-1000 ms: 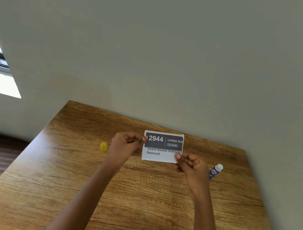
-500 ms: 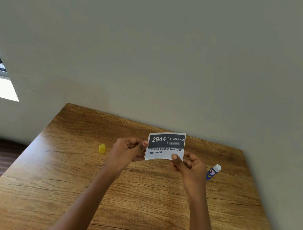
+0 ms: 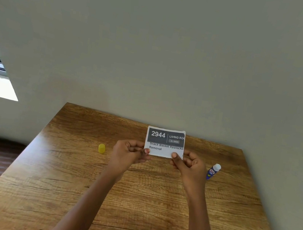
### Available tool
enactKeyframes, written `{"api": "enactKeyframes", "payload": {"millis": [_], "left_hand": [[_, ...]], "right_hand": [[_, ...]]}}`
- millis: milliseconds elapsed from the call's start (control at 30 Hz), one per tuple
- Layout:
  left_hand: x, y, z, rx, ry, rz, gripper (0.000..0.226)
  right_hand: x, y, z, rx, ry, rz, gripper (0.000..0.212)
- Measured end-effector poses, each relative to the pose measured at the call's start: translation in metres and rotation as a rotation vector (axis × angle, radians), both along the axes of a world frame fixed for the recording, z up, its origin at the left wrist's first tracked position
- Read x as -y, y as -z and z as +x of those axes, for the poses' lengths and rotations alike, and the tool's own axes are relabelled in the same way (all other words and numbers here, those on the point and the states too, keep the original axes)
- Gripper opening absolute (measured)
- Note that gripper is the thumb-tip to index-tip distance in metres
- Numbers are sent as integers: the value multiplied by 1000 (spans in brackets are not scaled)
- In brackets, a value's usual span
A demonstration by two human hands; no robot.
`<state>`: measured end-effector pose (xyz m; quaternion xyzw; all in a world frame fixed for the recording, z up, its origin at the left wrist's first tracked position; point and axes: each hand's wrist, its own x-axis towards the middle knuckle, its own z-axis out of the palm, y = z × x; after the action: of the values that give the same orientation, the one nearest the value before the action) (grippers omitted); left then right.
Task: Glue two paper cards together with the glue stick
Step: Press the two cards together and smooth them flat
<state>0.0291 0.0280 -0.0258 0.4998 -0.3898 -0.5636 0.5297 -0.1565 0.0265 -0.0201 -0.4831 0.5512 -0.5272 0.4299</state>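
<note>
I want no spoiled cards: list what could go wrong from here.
1. The left hand and right hand pinch the card only at its bottom corners; its free top may bend or slip out of line.
2. The glue stick looks open, its yellow cap left across the table; it may dry out.
3. It sits near the table's right edge; a nudge could knock it off.

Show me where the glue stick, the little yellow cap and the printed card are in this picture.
glue stick (image 3: 211, 172): head view, on its blue labelled body.
yellow cap (image 3: 101, 148): head view, on the middle of its side.
printed card (image 3: 165, 137): head view, on the dark band beside the number 2944.
</note>
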Motion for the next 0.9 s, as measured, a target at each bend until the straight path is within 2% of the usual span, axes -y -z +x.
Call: {"api": "enactKeyframes", "payload": {"millis": [267,500,767,900], "left_hand": [[0,-4,2,-180,17,60,14],[-2,-5,-6,-203,33,43,14],[-1,-4,-3,-88,-33,-8,12],[-1,-4,-3,-82,-1,11,12]], "right_hand": [[-4,-10,8,142,-130,6,36],[-6,-5,37,428,-7,-28,44],[-4,-3,29,434,113,-27,53],[-4,-7,21,421,117,-60,47]]}}
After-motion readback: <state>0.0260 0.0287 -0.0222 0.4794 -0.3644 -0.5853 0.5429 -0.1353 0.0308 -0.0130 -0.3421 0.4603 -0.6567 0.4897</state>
